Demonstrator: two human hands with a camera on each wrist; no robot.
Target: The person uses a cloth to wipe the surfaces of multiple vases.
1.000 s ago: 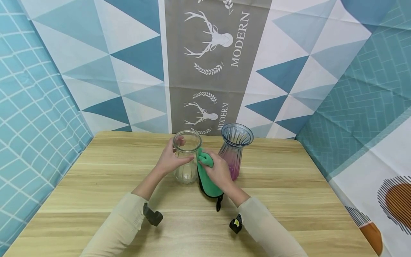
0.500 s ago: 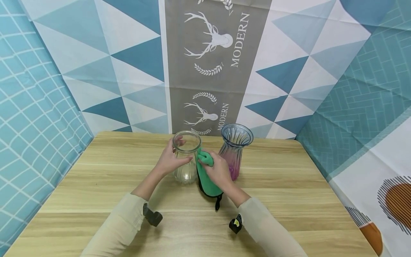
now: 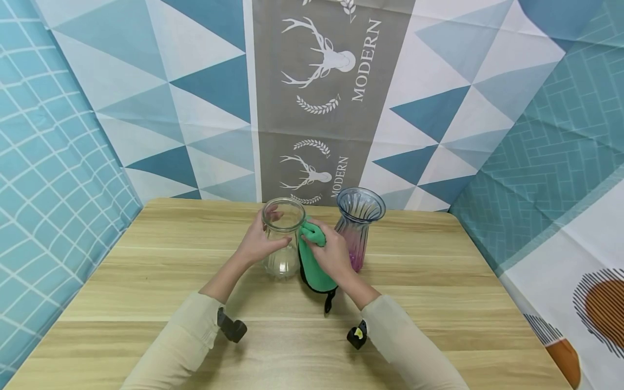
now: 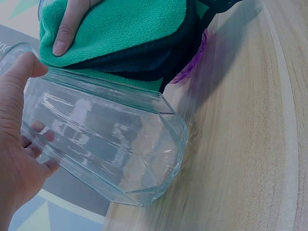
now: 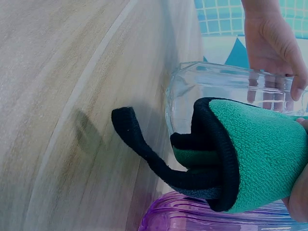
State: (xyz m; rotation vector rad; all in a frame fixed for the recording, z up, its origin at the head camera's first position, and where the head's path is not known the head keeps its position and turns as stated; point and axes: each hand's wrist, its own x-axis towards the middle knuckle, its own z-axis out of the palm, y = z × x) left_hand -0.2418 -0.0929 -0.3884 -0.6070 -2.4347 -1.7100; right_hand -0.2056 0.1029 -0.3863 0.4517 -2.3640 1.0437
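Observation:
My left hand (image 3: 259, 241) grips a clear glass vase (image 3: 283, 260) near its upper part, thumb on the near side and fingers round the back. The vase stands upright, its faceted base (image 4: 159, 159) at the tabletop in the left wrist view. A folded green cloth (image 3: 314, 265) with black edging is pinched in my right hand (image 3: 333, 250), which presses it to the vase's right side near the rim. From the cloth hangs a black loop (image 5: 139, 144). Part of the right hand's fingers is hidden by the cloth.
Just right of the right hand stands a second glass vase (image 3: 358, 227), blue at the flared rim and purple below. Both vases are on a wooden table (image 3: 292, 346). Patterned fabric (image 3: 209, 108) hangs behind the table's back edge.
My right hand has shifted slightly up along the clear vase's side, and the cloth with its loop has risen with it. The left hand and both vases stay in place.

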